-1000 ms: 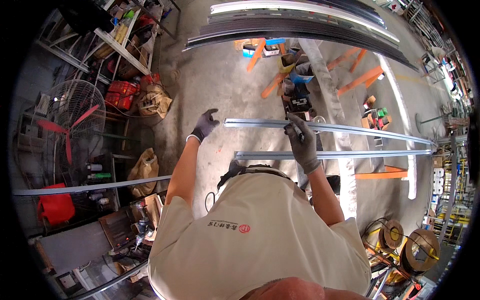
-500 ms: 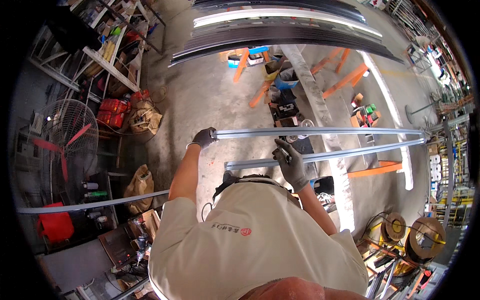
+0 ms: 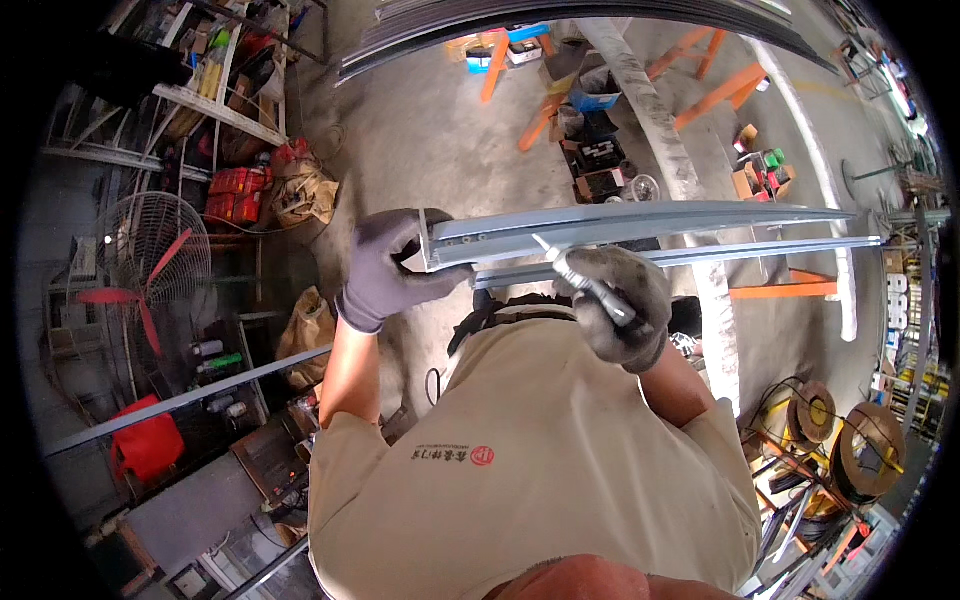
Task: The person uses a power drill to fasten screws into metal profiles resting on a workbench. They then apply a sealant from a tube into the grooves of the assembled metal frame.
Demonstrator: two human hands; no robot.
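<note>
My left hand [image 3: 385, 270], in a dark grey glove, is wrapped round the near end of a long grey metal profile [image 3: 640, 222], which is raised and turned so a face with small holes shows at that end. My right hand [image 3: 635, 318], also gloved, grips a slim grey pen-shaped tool [image 3: 592, 284]. Its light, pointed tip lies close to the profile's lower edge; whether it touches I cannot tell. A second metal profile [image 3: 770, 254] lies below the first, nearer my body, across the pale beams.
Pale beams [image 3: 665, 130] on orange trestles [image 3: 785, 291] run away from me. Dark profiles [image 3: 580, 40] lie across the far end. Boxes of parts [image 3: 600, 150] stand between. On the left are a caged fan [image 3: 150, 270] and shelving; at right, cable reels [image 3: 865, 450].
My left hand has raised the profile's end toward me and turned it. My right hand has come up beside it, and the tool now points to the upper left.
</note>
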